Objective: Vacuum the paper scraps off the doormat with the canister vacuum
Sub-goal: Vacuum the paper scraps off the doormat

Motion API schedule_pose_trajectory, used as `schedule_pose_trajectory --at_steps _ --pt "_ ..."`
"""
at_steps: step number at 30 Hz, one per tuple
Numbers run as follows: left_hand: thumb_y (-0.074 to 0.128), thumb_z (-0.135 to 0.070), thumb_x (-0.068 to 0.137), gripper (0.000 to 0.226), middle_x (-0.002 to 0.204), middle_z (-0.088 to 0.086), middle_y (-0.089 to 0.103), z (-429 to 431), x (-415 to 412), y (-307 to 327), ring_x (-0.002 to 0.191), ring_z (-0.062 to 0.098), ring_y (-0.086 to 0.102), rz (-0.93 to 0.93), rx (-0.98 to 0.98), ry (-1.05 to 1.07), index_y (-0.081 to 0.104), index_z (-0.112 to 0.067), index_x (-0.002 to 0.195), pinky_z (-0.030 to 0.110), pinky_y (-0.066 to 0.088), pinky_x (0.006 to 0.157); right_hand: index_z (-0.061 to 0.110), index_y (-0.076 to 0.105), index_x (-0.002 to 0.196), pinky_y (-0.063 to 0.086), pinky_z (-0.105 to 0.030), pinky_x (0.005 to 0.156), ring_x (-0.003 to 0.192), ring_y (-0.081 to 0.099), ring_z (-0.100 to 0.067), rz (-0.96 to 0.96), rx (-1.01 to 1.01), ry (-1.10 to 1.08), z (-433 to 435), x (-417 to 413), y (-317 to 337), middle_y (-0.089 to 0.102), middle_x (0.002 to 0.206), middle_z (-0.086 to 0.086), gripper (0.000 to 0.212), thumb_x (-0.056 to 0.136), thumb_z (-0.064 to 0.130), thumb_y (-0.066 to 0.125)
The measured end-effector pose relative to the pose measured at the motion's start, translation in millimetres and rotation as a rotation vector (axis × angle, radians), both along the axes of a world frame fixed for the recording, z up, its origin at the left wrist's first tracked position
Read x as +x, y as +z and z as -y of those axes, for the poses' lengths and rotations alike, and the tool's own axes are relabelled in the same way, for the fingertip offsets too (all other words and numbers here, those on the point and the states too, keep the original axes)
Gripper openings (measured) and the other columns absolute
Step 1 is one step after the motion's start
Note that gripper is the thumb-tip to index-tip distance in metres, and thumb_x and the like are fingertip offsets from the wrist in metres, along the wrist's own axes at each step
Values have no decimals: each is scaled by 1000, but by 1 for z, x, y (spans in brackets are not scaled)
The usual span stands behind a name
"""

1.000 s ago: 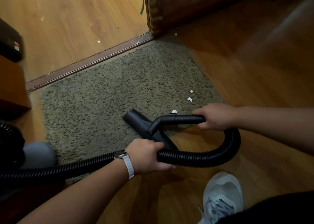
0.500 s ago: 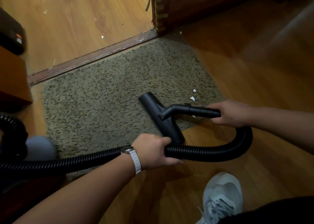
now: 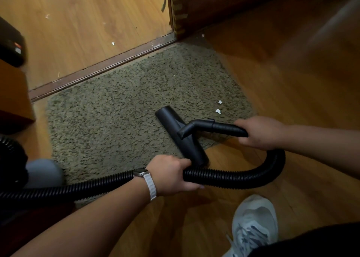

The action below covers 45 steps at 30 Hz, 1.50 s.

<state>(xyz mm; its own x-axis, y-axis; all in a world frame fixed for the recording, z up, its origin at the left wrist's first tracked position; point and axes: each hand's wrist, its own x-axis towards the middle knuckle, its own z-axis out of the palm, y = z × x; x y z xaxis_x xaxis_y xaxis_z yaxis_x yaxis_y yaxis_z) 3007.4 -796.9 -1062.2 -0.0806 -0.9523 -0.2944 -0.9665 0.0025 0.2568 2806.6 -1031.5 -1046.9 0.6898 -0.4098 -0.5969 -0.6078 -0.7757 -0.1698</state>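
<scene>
Head view: the left hand is curled round the ribbed hose, with a watch on a pale strap at the wrist. The right hand grips the rear end of the rigid black tube, fingers wrapped round it. The tube bends down into the nozzle, a flat black bar lying on the near right part of the doormat; its near end reaches past the mat edge over the wood floor.

Two white scraps lie on the mat close to its right edge, just beyond the tube and right of the nozzle's far end, not touching it. The hose loops out from the right hand, passes through the left and runs leftward along the mat's near edge to the vacuum — dark, mostly cut off by the frame. A brown threshold borders the mat's far side, and a few white bits lie on the paler boards beyond it. A grey shoe stands at bottom right
</scene>
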Motion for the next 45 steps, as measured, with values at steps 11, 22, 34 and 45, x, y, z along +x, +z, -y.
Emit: schedule_pose_trajectory --at_steps 11,22,34,45 --pt "37 -90 68 70 77 -7 66 9 -10 8 70 15 65 -42 -28 -7 59 -26 85 25 37 55 33 54 103 42 -30 57 69 56 -12 8 -50 204 4 -9 16 60 79 8 20 85 41 58" --pt "37 -90 71 69 80 -6 68 9 -13 2 74 17 66 -35 1 -12 57 -27 93 27 45 60 35 55 105 45 -31 53 64 55 -9 0 -34 -31 8 -20 11 59 73 7 16 90 39 57" --pt "33 -92 67 73 78 -9 66 4 -12 1 70 12 64 -116 9 -9 61 -28 89 23 37 56 35 59 110 42 -30 57 67 56 -8 -91 114 61 2 -8 7 61 78 8 22 88 41 61" --pt "29 -92 66 76 71 -9 64 3 -7 2 65 10 63 -105 -13 25 63 -28 89 25 48 57 29 63 100 48 -34 66 72 60 -12 -93 230 -31 9 2 5 65 82 4 16 88 40 64"
